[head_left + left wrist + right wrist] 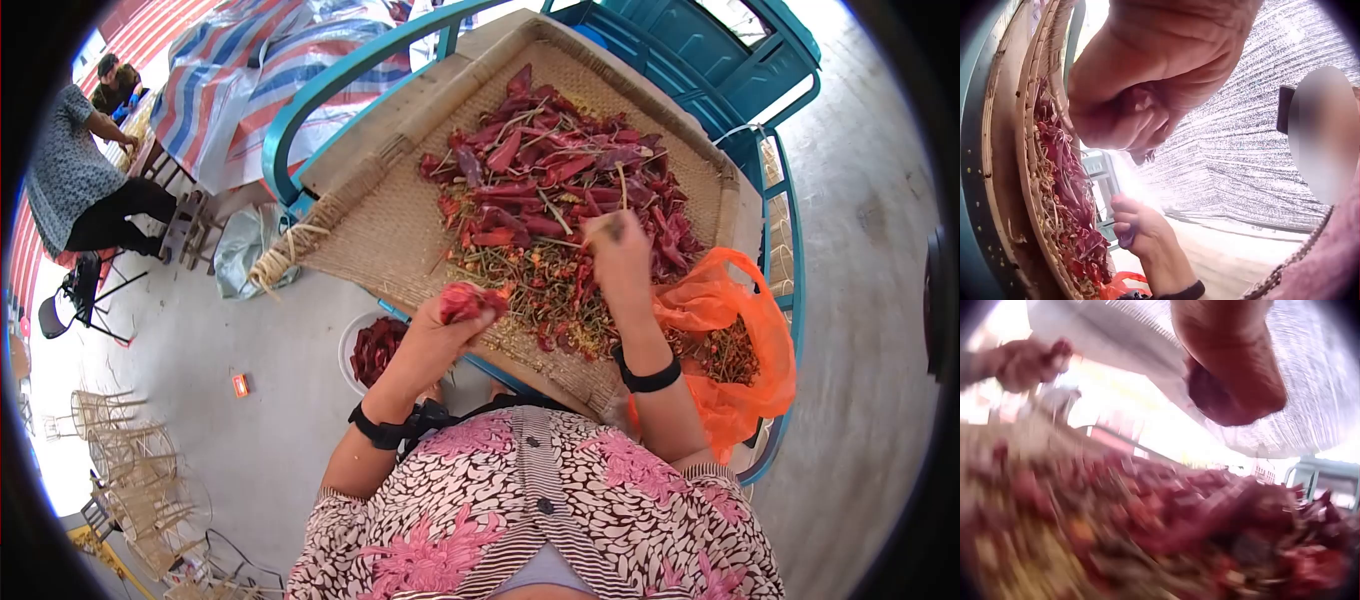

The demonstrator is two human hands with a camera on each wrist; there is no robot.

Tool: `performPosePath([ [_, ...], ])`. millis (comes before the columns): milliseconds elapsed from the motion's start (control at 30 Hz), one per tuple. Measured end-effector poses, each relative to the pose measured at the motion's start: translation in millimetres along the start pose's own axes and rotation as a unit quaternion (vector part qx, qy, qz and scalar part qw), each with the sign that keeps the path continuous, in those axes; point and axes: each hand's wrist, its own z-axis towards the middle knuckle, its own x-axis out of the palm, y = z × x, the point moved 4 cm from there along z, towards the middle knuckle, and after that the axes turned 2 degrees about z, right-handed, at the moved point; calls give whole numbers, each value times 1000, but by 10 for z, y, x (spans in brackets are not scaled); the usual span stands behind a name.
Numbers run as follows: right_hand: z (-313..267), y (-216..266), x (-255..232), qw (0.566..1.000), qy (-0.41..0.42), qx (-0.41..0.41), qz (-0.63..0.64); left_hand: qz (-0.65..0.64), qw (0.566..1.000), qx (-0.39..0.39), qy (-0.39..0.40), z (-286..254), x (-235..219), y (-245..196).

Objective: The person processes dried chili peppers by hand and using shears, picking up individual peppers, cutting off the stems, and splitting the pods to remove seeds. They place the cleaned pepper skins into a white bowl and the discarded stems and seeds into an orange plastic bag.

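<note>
Dried red chilies (510, 190) lie heaped on a woven tray (370, 215), with stems and seeds scattered along the near side. My left hand (438, 335) grips a few red chilies (468, 302) in curled fingers, over the tray's near edge. Over the right part of the heap is my right hand (622, 262), its fingers curled round a dark piece with a thin stem. In the right wrist view a dark red chili (1207, 394) shows beside the right hand (1232, 369), and the heap below is blurred.
An orange bag (765, 370) holding stems hangs at the tray's right. Below its near edge stands a white basin (347, 350) of chilies. Teal cart rails (290, 130) surround the tray. Two people work at the far left, near stacked stools (130, 460).
</note>
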Motion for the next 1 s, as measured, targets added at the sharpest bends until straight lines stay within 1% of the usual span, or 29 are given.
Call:
performPosePath([
  [33,11,70,138,989,29,-77,-119,-25,999,27,-17,2,-21,-12],
  [67,-20,90,160,975,84,-36,-204,-49,997,56,-34,13,-40,-56],
  [100,-32,132,233,968,103,-51,-223,-26,993,96,-57,23,-34,-114],
  [167,-14,217,430,958,111,-94,-246,16,980,171,-104,45,43,-207],
  [200,1,246,527,955,92,-113,-259,-59,973,147,-168,37,83,-248],
  [267,56,266,697,945,58,-146,-286,-86,981,100,-140,115,-67,-77],
  [300,128,229,739,935,75,-141,-317,-101,984,78,-127,141,-100,-49],
  [367,215,140,848,909,116,-131,-379,-109,980,125,-114,141,-67,-62],
  [400,189,203,818,910,77,-166,-371,-113,976,150,-109,146,-46,-90],
  [433,184,211,764,930,81,-133,-332,-108,973,157,-131,163,-55,-96],
  [500,153,306,607,961,90,-62,-254,-97,965,167,-176,196,-94,-100],
  [533,143,293,563,973,150,39,-171,-102,963,172,-180,222,-95,-101],
  [600,67,288,594,973,120,-15,-195,-111,959,184,-187,283,-81,-95],
  [667,33,209,672,968,99,-75,-216,-148,951,183,-199,353,-72,-41],
  [767,95,33,901,915,128,-126,-361,-195,941,183,-206,403,-35,-56],
  [800,116,35,921,901,158,-108,-389,-209,938,182,-209,404,-17,-56],
  [900,109,153,839,918,143,-82,-362,-198,938,185,-215,421,-57,7],
  [1000,153,175,784,944,109,-51,-306,-206,934,184,-225,424,-90,60],
])
